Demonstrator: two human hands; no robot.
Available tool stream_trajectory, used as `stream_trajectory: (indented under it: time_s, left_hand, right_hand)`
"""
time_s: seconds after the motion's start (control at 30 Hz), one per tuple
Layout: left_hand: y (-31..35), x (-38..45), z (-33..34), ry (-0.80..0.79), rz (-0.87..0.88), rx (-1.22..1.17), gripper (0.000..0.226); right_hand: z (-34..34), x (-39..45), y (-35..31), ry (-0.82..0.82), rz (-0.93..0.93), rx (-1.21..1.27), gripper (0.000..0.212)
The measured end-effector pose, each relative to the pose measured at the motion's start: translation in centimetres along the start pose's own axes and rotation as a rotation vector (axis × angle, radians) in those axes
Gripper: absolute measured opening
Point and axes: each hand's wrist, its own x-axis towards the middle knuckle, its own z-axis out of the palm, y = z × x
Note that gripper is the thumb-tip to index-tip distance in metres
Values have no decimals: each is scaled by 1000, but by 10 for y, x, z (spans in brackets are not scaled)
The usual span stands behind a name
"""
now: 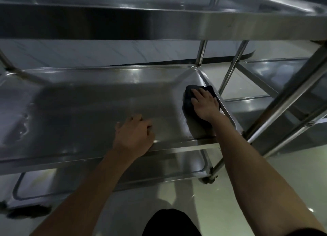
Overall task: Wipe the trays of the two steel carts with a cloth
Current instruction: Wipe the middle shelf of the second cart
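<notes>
Pale floor (221, 209); two steel carts. Near cart's three trays: on the middle tray (99, 101), right hand (205, 104) presses one dark cloth (190, 101), fingers flat; left hand (134, 134), fingers curled, rests on its front rim.

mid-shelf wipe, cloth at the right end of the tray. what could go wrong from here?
1. The right hand presses the dark cloth hard against the middle tray's right rim; knuckles or cloth could catch on that raised edge.
2. The left hand braces on the front rim; the wheeled cart may roll under sideways strokes.
3. Wet patches at the tray's left end look unwiped and could get missed.
</notes>
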Motion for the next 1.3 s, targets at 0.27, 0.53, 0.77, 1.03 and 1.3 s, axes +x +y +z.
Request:
stream_trajectory:
  time_s: [0.27,0.53,0.77,1.03,1.3]
  left_hand:
    - [-72,-46,-13,169,69,-137,39]
    - [-90,-74,-16,124,105,-26,57]
    - [-81,-70,-13,126,67,-58,54]
    - [-70,-62,-14,81,17,-65,57]
    - [-61,-58,-14,66,41,-53,56]
  right_hand:
    - [39,2,-120,-90,-121,39,52]
    - [77,-22,-233,-259,-362,50,50]
    - [54,-79,-183,-201,-404,49,49]
    - [29,-148,-122,-24,-237,54,49]
    - [3,-181,-97,-56,-174,5,64]
